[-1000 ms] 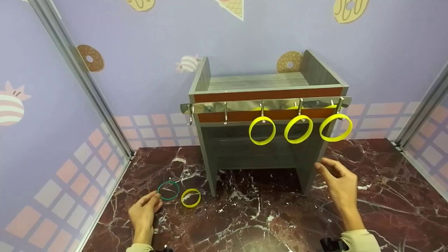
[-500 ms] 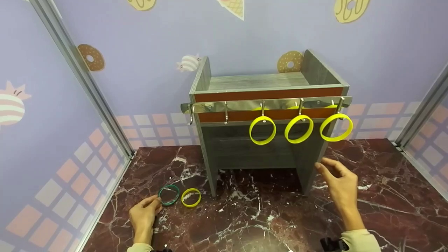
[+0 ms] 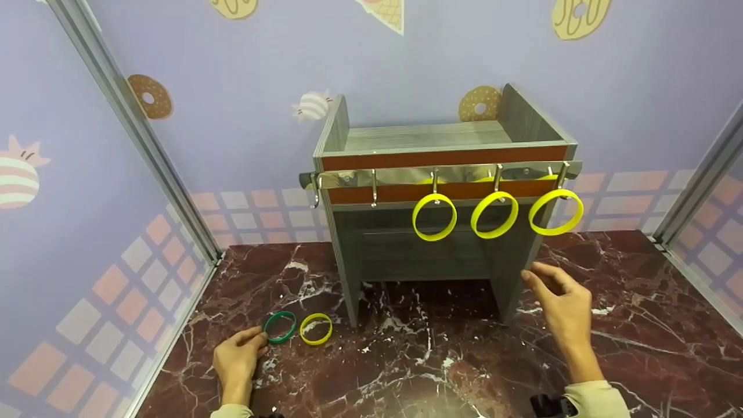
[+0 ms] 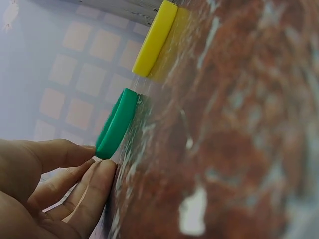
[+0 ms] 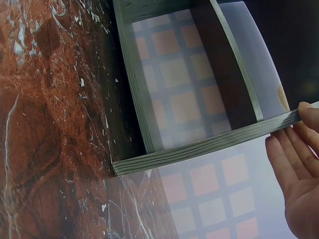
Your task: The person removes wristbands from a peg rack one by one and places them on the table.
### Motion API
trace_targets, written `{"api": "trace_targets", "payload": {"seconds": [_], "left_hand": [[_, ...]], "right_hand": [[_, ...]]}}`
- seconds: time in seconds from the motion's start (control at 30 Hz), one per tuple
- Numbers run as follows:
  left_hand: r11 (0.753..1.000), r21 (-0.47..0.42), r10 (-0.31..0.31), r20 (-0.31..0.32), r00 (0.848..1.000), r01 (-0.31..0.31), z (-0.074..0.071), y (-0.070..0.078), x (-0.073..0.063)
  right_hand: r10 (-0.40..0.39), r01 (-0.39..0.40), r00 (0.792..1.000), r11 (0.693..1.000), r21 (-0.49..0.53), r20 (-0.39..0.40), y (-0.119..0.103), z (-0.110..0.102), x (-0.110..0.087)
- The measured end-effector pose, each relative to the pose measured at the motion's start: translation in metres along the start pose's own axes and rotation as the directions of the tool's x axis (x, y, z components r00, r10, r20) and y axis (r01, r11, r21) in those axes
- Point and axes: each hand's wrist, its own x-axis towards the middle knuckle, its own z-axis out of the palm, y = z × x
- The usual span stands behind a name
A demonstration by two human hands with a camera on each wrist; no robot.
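Note:
My left hand [image 3: 237, 357] pinches the near edge of a green ring [image 4: 119, 122] between thumb and fingertips, low over the marble-patterned tabletop [image 3: 400, 371]. Just beyond it a yellow ring [image 4: 155, 40] lies flat, untouched. With thumb and fingers on either side, my right hand [image 3: 566, 307] grips the front edge of the grey wooden shelf's right side panel [image 5: 209, 143]. Across the shelf front runs a metal hook rail [image 3: 400, 176]. Three yellow rings hang from its middle and right hooks; the two left hooks hold nothing.
The shelf [image 3: 429, 134] stands upright toward the back, its top compartment open. Patterned wall panels [image 3: 255, 116] enclose the tabletop at the back and both sides, joined by metal corner strips [image 3: 133, 122].
The green ring has come down and a little toward me, its far side lowering close to the tabletop. My left fingers have sunk slightly with it. My right hand has stayed put.

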Motion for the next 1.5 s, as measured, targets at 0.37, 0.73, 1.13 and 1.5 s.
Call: {"api": "trace_targets", "payload": {"seconds": [0.37, 0.73, 1.13, 1.5], "left_hand": [[0.991, 0.125, 0.046, -0.019, 0.999, -0.043, 0.001, 0.006, -0.002], [0.966, 0.184, 0.19, -0.044, 0.981, -0.179, 0.018, 0.043, -0.009], [0.939, -0.046, 0.34, -0.036, 0.94, -0.341, 0.043, 0.091, -0.019], [0.854, -0.344, 0.428, 0.039, 0.903, -0.39, 0.068, 0.114, -0.034]], "right_hand": [[0.006, -0.006, 1.0, 1.0, 0.002, -0.004, 0.001, -0.001, -0.002], [0.021, -0.021, 1.0, 1.0, -0.011, 0.002, 0.004, -0.002, -0.001], [-0.003, 0.003, 1.0, 1.0, 0.004, -0.008, 0.002, 0.0, 0.0], [0.0, 0.0, 1.0, 1.0, -0.007, -0.004, 0.002, 0.0, 0.0]]}}
